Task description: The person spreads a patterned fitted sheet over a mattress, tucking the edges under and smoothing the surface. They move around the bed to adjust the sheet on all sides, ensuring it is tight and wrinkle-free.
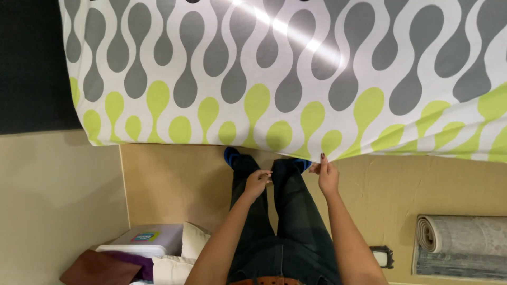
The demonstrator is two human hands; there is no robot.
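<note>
A bed sheet [285, 68] with grey and lime-green wavy drop shapes on white fills the upper part of the head view, and its lower edge hangs just in front of my legs. My right hand [328, 177] is raised to that edge, its fingertips pinching the hem. Lower down and to the left, my left hand [257, 182] hovers over my thigh with curled fingers. It does not touch the sheet, and nothing shows in it. My dark trousers and blue shoes [231, 156] stand on the beige floor.
A rolled grey rug [459, 245] lies at the lower right. A white box [150, 238] with a coloured label, a white cushion [193, 240] and brown and purple cloths [105, 266] sit at the lower left. A small dark-framed object [383, 256] lies beside my right arm.
</note>
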